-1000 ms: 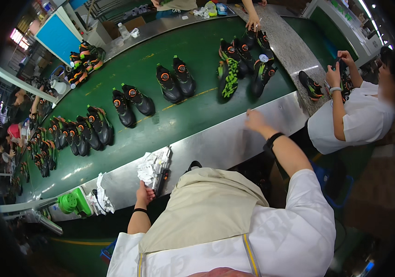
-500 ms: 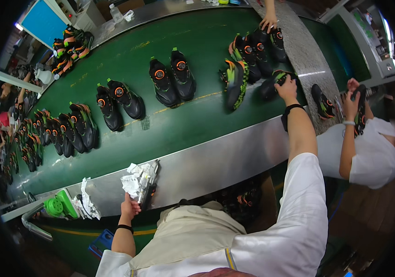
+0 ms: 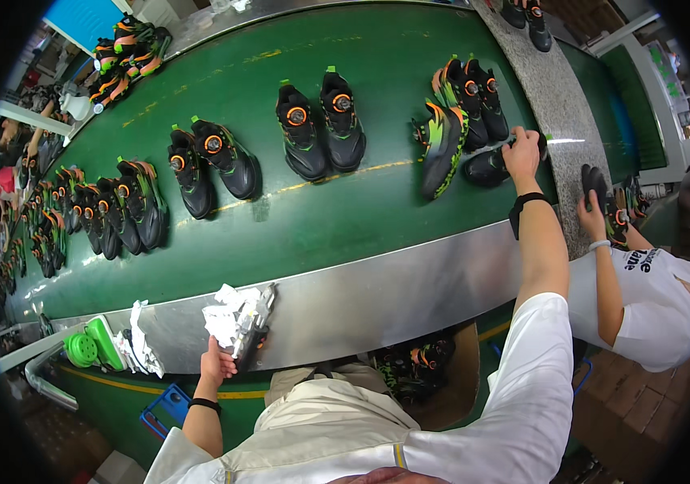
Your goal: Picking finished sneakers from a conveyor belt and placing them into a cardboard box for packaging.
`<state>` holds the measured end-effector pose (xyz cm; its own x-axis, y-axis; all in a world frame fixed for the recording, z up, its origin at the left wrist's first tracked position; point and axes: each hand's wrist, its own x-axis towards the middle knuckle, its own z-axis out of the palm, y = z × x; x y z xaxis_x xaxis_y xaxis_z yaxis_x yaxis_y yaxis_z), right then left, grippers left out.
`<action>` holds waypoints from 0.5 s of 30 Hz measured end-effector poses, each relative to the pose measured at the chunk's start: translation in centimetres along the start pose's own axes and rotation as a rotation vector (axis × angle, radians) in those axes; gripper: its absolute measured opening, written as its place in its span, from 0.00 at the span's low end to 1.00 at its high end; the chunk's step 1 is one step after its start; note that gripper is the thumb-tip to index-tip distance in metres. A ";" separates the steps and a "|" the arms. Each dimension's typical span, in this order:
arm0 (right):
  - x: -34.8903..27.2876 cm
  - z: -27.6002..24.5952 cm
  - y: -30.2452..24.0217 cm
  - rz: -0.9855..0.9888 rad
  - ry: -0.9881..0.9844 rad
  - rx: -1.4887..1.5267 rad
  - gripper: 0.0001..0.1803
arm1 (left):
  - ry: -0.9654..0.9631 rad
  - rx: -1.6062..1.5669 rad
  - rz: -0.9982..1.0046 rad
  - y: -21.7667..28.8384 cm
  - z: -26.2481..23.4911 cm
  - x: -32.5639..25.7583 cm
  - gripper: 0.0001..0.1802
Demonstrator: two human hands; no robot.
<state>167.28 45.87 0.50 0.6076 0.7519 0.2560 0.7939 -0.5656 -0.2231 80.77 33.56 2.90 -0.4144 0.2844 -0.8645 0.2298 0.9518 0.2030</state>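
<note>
My right hand (image 3: 522, 153) is stretched far out over the green conveyor belt (image 3: 345, 226) and closes on a black shoe (image 3: 486, 168) lying at the belt's right side. Just left of it a black, green and orange shoe (image 3: 439, 145) lies on its side. My left hand (image 3: 217, 363) rests at the near steel edge (image 3: 377, 298) and holds a wad of crumpled white paper (image 3: 228, 319) beside a dark tool (image 3: 255, 323).
Pairs of black shoes with orange dials (image 3: 319, 129) (image 3: 209, 165) stand along the belt, with several more at the far left (image 3: 111, 214). A person in a white shirt (image 3: 644, 306) on my right holds a shoe (image 3: 603, 198). A green shoe last (image 3: 91, 347) lies near left.
My right arm has reached out from the steel edge across the belt and has taken hold of the black shoe. My left hand has stayed on the paper wad.
</note>
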 end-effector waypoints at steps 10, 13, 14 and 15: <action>0.2 -4.5 -11.3 -0.292 -0.604 -0.266 0.41 | -0.005 -0.026 0.035 -1.0 -2.9 -0.6 0.44; -0.6 -4.3 -19.5 -0.518 -0.577 -0.245 0.47 | -0.012 -0.028 0.083 -2.8 -5.0 -1.3 0.44; -1.5 -4.2 -20.2 -0.612 -0.496 -0.171 0.48 | -0.059 -0.052 0.114 -4.0 -5.5 -0.8 0.44; -2.4 -4.9 -21.5 -0.555 -0.617 -0.241 0.48 | -0.104 -0.032 0.160 -4.3 -6.1 -1.8 0.44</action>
<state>148.89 54.60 9.31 0.0645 0.9508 -0.3030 0.9978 -0.0656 0.0065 75.17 29.59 6.41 -0.2813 0.4203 -0.8627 0.2564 0.8992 0.3545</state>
